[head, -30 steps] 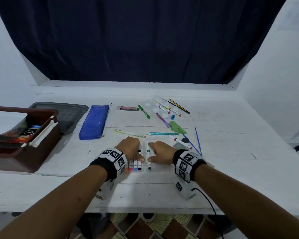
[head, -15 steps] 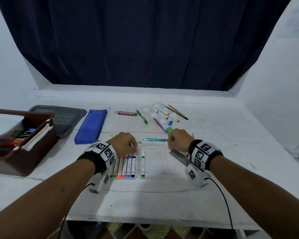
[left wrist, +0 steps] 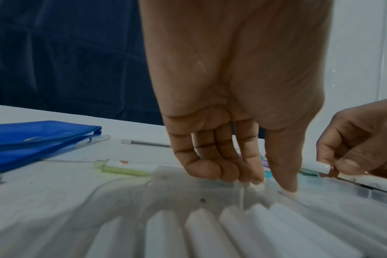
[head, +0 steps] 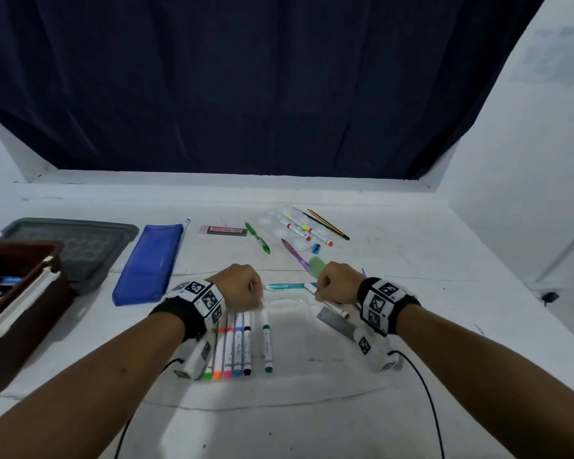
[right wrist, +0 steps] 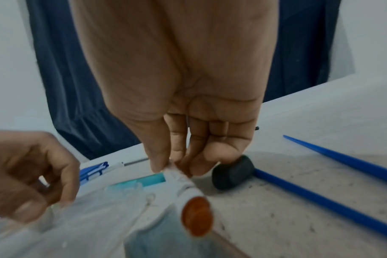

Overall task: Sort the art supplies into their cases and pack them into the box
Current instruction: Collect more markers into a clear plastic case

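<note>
On the white table a clear plastic marker case lies open in front of the person, with a row of white-barrelled markers seated in its grooves, their green, orange, pink, blue and black caps toward the person, and one green-capped marker lying apart from the row to its right. The left hand is curled at the far edge of the case, its fingertips and thumb pinching the clear rim there. The right hand has its thumb and fingers closed round a white marker with an orange-brown cap, pinching it near its far end so that the capped end points back toward the wrist, just above the case's far right corner. A teal pen lies between the two hands, just beyond the case. Further back lie a blue zip pouch, a green pen, a purple pen, a yellow-and-black pencil and a few more markers on a clear tray. A dark brown box stands at the left edge, a grey lid behind it
</note>
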